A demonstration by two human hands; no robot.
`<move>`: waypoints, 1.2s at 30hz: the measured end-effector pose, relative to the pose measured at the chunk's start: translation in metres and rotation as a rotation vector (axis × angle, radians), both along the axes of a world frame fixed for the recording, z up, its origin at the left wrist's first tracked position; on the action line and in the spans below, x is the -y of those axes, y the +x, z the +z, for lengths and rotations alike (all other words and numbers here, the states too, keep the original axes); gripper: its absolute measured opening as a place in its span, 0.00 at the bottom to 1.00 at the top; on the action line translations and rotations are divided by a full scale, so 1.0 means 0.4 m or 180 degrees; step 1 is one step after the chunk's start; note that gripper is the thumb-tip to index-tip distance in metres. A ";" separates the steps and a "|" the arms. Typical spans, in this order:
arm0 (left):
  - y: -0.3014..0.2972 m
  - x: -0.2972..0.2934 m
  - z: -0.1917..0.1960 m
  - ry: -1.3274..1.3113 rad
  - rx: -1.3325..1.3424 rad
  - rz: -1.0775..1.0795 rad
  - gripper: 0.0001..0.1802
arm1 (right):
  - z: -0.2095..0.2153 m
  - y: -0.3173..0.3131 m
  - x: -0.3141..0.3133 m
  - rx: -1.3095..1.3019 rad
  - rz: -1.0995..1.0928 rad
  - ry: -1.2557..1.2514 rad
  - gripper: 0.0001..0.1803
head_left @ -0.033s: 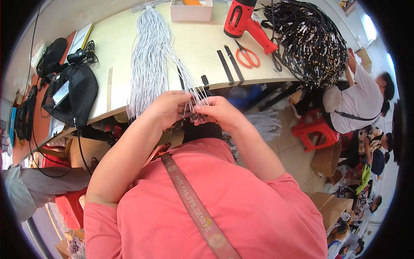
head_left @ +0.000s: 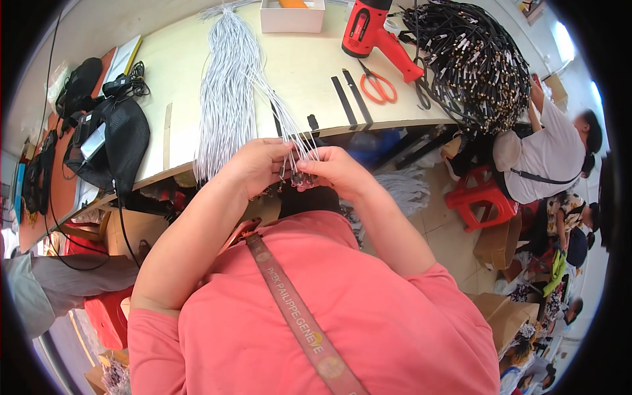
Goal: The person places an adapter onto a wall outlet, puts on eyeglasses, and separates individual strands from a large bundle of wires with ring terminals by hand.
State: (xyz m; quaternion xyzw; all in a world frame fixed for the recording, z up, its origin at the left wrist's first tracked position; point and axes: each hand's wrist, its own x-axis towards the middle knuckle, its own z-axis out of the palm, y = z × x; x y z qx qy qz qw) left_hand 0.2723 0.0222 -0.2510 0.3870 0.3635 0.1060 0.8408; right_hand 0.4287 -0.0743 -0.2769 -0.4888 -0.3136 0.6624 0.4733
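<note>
A long bundle of thin grey-white cables (head_left: 227, 85) lies down the table and hangs over its front edge. Several cables (head_left: 283, 108) branch off it toward me, and both hands grip them near their ends, just in front of the edge. My left hand (head_left: 262, 164) is closed round them, its thumb and fingers pinching the strands. Close beside it, my right hand (head_left: 334, 171) pinches the same group between thumb and fingers. Small metallic and pinkish cable ends (head_left: 301, 179) stick out below the fingers. Their exact shape is too small to make out.
On the table (head_left: 299, 66) are a red heat gun (head_left: 382, 43), orange-handled scissors (head_left: 376, 85), dark strips (head_left: 349, 99), a white box (head_left: 293, 18) and a large heap of black cables (head_left: 471, 66). A black bag (head_left: 112, 141) is at left. A co-worker (head_left: 543, 155) sits at right.
</note>
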 end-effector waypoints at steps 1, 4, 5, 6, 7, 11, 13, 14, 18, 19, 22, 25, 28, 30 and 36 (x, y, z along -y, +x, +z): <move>0.001 0.001 0.000 -0.0002 0.0000 -0.0003 0.10 | -0.004 0.002 -0.001 0.0000 -0.0003 -0.0002 0.08; 0.006 0.003 0.001 -0.0001 -0.0003 0.0059 0.10 | -0.007 0.002 -0.003 0.0008 0.0103 0.0070 0.08; 0.006 0.003 0.001 0.0029 -0.0032 0.0064 0.10 | -0.005 -0.001 -0.002 -0.0056 0.0060 0.0034 0.08; 0.006 0.003 0.001 0.0060 -0.0061 0.0069 0.10 | -0.002 -0.004 -0.002 -0.0121 0.0017 0.0000 0.08; 0.005 0.002 0.000 0.0061 -0.0061 0.0074 0.10 | 0.003 -0.006 -0.002 -0.0120 0.0021 0.0000 0.08; 0.009 0.005 0.001 0.0102 -0.0110 0.0132 0.10 | 0.006 -0.012 -0.006 0.0023 0.0054 -0.0100 0.09; 0.010 0.006 0.002 0.0088 -0.0110 0.0147 0.10 | -0.004 -0.011 -0.010 0.0109 0.0099 -0.0017 0.09; 0.008 0.004 0.003 0.0057 -0.0073 0.0114 0.10 | -0.012 -0.010 -0.011 0.0229 0.0109 0.0040 0.08; 0.006 0.003 0.004 0.0054 -0.0095 0.0110 0.10 | -0.012 -0.017 -0.010 0.0242 -0.0107 0.0136 0.07; 0.005 0.004 0.006 0.0055 -0.0094 0.0113 0.10 | -0.011 -0.018 -0.011 0.0243 -0.0104 0.0137 0.07; 0.004 0.003 0.008 0.0077 -0.0055 0.0020 0.10 | -0.007 -0.015 -0.009 0.0076 -0.0099 0.0089 0.06; 0.002 0.000 0.005 0.0058 -0.0023 -0.0028 0.10 | 0.003 -0.014 -0.006 0.0157 -0.0070 0.0039 0.06; 0.003 0.003 0.010 0.0110 -0.0089 -0.0017 0.10 | 0.004 -0.012 -0.005 0.0356 -0.0069 0.0171 0.06; 0.007 0.004 0.010 0.0126 -0.0193 0.0059 0.10 | -0.009 -0.010 -0.009 0.0580 -0.0011 0.0267 0.07; 0.009 0.010 0.020 0.0110 -0.0222 0.0151 0.10 | -0.007 -0.005 -0.011 0.0393 0.0052 0.0251 0.07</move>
